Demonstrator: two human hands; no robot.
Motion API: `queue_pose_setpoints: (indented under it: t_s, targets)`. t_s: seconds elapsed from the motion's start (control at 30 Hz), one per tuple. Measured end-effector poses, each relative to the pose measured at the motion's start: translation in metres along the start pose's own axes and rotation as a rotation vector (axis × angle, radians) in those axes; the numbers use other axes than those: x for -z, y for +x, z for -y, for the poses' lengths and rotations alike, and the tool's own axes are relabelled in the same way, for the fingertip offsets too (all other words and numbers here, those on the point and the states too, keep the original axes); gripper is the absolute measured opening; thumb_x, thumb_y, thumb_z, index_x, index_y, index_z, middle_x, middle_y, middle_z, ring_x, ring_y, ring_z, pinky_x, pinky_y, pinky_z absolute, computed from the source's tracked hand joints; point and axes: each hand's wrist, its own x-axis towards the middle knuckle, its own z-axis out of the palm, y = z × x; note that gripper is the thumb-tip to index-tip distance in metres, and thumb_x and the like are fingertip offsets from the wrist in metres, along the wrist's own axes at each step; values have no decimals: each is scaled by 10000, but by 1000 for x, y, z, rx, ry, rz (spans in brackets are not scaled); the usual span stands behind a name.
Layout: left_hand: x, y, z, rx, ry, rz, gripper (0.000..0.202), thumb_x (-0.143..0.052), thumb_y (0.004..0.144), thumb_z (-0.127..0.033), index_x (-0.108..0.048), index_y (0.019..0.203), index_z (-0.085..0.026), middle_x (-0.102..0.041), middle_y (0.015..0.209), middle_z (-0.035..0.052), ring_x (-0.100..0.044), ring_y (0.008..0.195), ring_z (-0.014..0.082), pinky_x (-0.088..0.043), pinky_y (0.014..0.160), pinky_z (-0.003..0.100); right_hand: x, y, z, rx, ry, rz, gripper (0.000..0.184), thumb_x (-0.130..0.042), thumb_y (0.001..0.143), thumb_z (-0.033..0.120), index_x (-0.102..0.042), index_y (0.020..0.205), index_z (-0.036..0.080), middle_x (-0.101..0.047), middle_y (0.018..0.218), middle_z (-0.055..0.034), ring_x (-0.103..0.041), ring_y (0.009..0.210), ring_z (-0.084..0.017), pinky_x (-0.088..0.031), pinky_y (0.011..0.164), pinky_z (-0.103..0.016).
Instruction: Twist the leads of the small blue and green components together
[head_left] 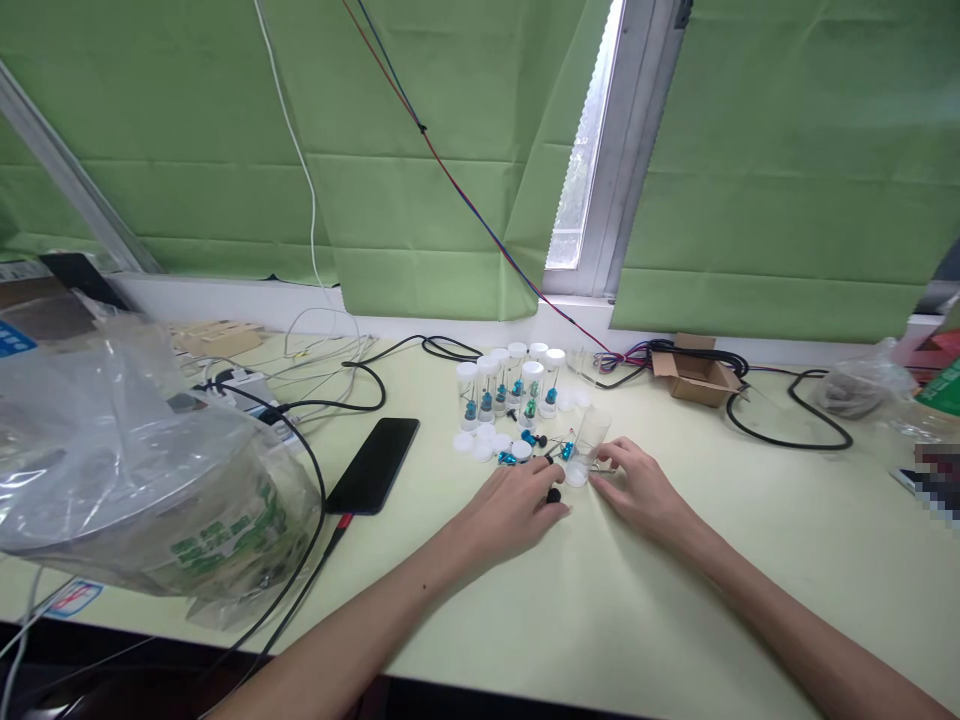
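A clear, uncapped plastic tube (pixel 590 440) leans to the right between my hands, its white base low on the table. My left hand (pixel 525 502) is just left of it, fingers curled and thumb around a small black round piece (pixel 553 495). On the other side, my right hand (pixel 637 482) has its thumb and forefinger beside the tube, with a thin metal piece (pixel 603 469) between them. Small blue parts with thin pins (pixel 529 438) and loose white caps (pixel 484 440) lie beyond my left hand. Behind these stand several white-capped tubes (pixel 487 385) with blue or green parts inside.
A black phone (pixel 373 465) lies to the left, a cable by its lower end. A big plastic-wrapped bundle (pixel 150 470) fills the left side. An open cardboard box (pixel 697 380) and black cables (pixel 795 440) sit at the back right, below green blinds (pixel 780 200).
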Motion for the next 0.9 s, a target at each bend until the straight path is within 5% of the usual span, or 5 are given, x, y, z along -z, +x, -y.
queue_pose_setpoints:
  t_s: [0.27,0.5,0.9]
  targets:
    - [6,6,6,128,-37,-110,306,-629,840,-478,-608,1006,-222,-650,1023,19,-628,814,183,-422,705,298,-2,1,-5,-9,-12,4,157,-535,873,273,-651,944,196,-610,928,-72,-610,884,-238,-477,803,-380]
    - [13,6,9,191,2,-57,450,-685,723,-604,-617,943,-217,-652,924,15,-614,826,218,-380,659,306,-1,0,1,-24,-28,-42,159,-512,878,294,-636,902,198,-620,897,-71,-602,839,-234,-475,759,-374]
    - [12,7,16,235,27,-28,516,-586,795,-629,-662,1088,-211,-664,871,59,-616,813,250,-367,632,301,2,-3,14,-61,47,-122,163,-506,846,293,-639,816,203,-652,763,-36,-569,675,-190,-461,644,-322]
